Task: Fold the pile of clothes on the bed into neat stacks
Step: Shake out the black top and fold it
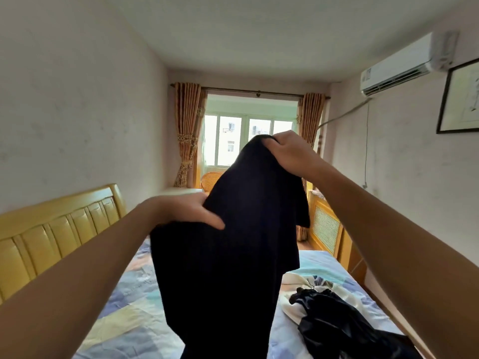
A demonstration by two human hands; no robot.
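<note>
Right now I'm holding a black garment up in the air over the bed, both arms stretched out in front. Right hand is the higher one: fingers curled over the top edge of the garment, gripping it at its highest point, in line with the window. Left hand sits lower and to the left, thumb lying across the front of the fabric, the other fingers hidden behind it, so it's pinching a fold at the side. Garment hangs down from those two points as one dark ribbed sheet, with a loose flap dropping below the right hand; bottom end runs out of frame, can't tell what kind of garment it is.

On the bed, lower right: a shiny black piece lies crumpled on top of a white floral piece, touching it. Both sit on the patchwork bedspread, well apart from the headboard at left. AC unit high on the right wall, framed picture just beside it, curtains either side of the window.
</note>
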